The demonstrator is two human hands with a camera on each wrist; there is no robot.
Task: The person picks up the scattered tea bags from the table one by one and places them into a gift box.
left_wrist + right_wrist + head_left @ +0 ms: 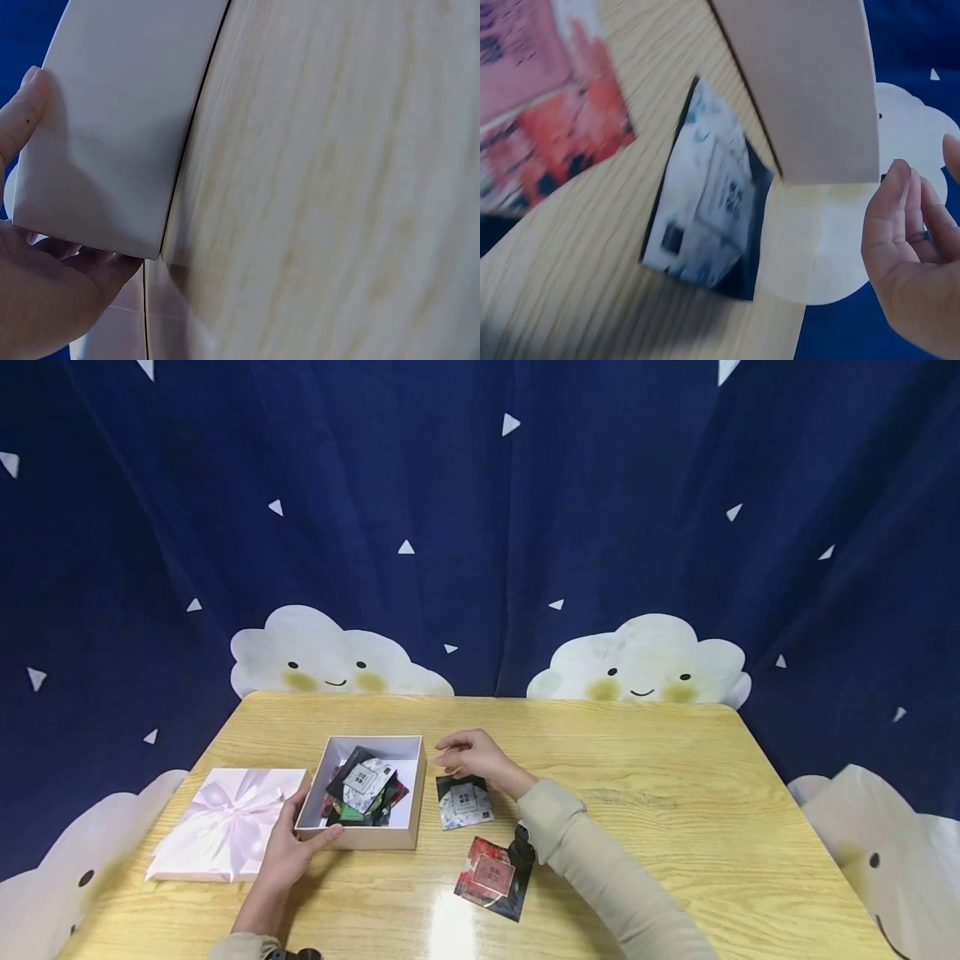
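An open white box (pixel 411 831) stands on the table, holding several loosely piled sachets (pixel 366 783) in black, white, green and red. My left hand (pixel 288 847) grips its front left corner, thumb on the front wall and fingers along the left side; the left wrist view shows the hand (pixel 56 289) around that corner. Just right of the box, my right hand (pixel 476 756) hovers with loosely bent fingers and nothing in them. A white and black sachet (pixel 465 806) lies below that hand. Nearer the front lies a red and black sachet (pixel 492 877), partly beside the right wrist's camera.
To the left of the box lies a pale pink lid (pixel 225 827) with a ribbon bow. The wooden table (pixel 660 793) reaches back to a dark blue curtain (pixel 480 527) with white clouds and triangles.
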